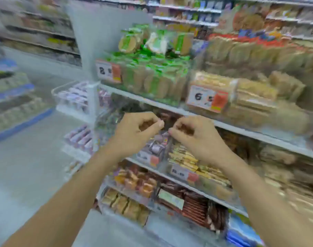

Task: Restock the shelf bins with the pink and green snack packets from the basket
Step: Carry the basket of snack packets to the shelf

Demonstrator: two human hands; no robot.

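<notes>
The view is blurred by motion. My left hand (pixel 136 129) and my right hand (pixel 191 134) are raised side by side in front of the middle shelf, fingers curled in, with no packet visible in either. Just below their fingertips is a clear bin of pinkish-purple packets (pixel 154 144). On the shelf above, a clear bin of green snack packets (pixel 152 77) is full, and more green packets (pixel 153 42) are piled loosely on top. The basket is out of view.
A bin of tan wafer packs (pixel 250 98) stands right of the green bin, and yellow packs (pixel 184 157) sit right of the pink bin. A white wire rack (pixel 72 97) with purple packets hangs off the shelf's left end. The aisle floor (pixel 27 166) lies to the left.
</notes>
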